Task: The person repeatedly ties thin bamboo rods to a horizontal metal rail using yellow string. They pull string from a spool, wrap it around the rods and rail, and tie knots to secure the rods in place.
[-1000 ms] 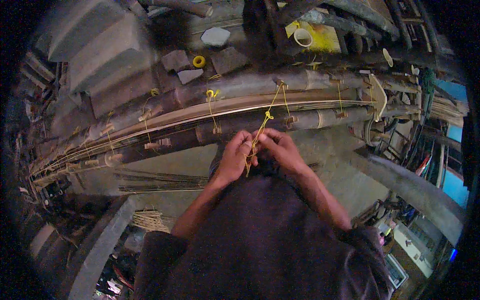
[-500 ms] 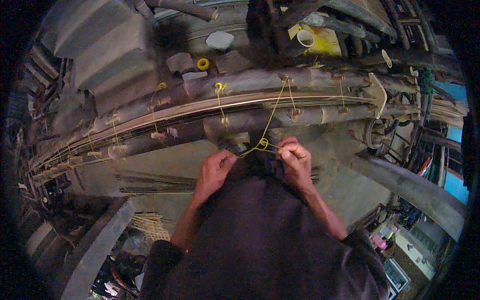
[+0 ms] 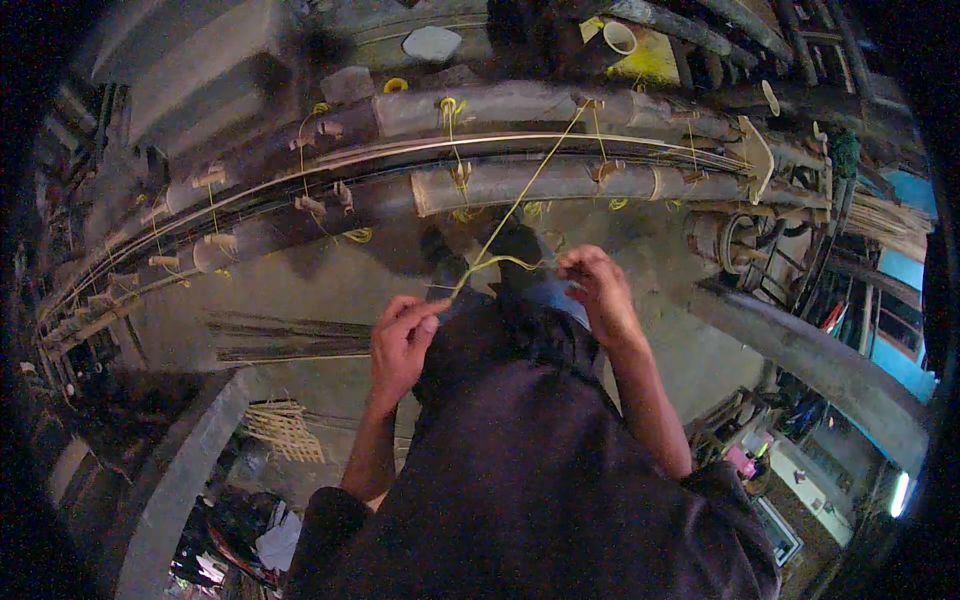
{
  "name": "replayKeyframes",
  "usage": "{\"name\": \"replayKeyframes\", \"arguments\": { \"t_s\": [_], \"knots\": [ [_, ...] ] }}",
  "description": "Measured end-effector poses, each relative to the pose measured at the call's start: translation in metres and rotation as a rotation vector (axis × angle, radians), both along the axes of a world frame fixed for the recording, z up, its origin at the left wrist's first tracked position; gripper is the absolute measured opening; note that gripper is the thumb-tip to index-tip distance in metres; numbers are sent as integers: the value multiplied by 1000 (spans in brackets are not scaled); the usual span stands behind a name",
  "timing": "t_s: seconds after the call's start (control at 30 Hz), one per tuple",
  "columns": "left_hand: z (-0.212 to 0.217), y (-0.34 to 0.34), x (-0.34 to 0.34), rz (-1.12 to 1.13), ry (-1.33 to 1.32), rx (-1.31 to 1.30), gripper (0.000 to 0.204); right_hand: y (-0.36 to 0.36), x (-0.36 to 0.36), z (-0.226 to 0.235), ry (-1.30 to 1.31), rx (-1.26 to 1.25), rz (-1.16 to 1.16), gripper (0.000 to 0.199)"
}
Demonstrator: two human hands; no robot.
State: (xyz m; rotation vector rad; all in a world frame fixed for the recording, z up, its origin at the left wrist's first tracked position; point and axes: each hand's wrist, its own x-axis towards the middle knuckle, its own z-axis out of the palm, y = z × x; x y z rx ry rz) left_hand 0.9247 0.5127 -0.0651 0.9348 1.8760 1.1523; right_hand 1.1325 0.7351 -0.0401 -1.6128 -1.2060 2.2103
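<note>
A thin yellow string [image 3: 527,185] runs down from a peg on the far pole toward my hands and meets a small twist of string between them. My left hand [image 3: 398,348] pinches the string near the lower end of this twist, fingers closed. A slack, wavy length leads from the twist to the fingertips of my right hand [image 3: 602,300]. Those fingers are curled, thumb and forefinger close together at the string's end. The exact grip there is slightly blurred. Both hands are in front of my dark shirt, on the near side of the poles.
Two long poles, the nearer one [image 3: 540,188] and the farther [image 3: 400,112], cross before me with pegs, yellow ties and thin strips [image 3: 385,148] between them. A white end plate [image 3: 758,160] stands at their right. Beyond lie a yellow roll [image 3: 396,86] and a white cup-like tube [image 3: 619,38].
The loop in the string between my hands has become a narrow twist with a slack tail. My left hand has shifted left and nearer; my right hand is slightly higher, its fingers looser.
</note>
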Motion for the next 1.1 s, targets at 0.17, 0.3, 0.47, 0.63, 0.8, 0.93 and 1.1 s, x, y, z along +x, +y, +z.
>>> {"name": "replayKeyframes", "arguments": {
  "t_s": [0.17,0.3,0.47,0.63,0.8,0.93,1.1],
  "knots": [
    [14,-25,28,56,191,-39,27,3,-73,-16,350,-29,-11,32],
    [-20,-96,30,511,126,-116,25,31,-56,1,1017,-197,-158,30],
    [-138,-282,53,711,539,-834,28,48,-16,26,1112,-323,-224,26],
    [-160,-378,113,117,367,-1476,35,24,3,21,702,-172,-75,33],
    [-141,-146,54,365,3,-395,47,-15,11,11,352,333,187,33],
    [-27,106,43,-199,-735,-35,60,-58,7,-73,383,645,573,31],
    [-44,178,-7,-1085,-413,-409,53,-2,6,-47,-75,720,249,22]
  ]
}}
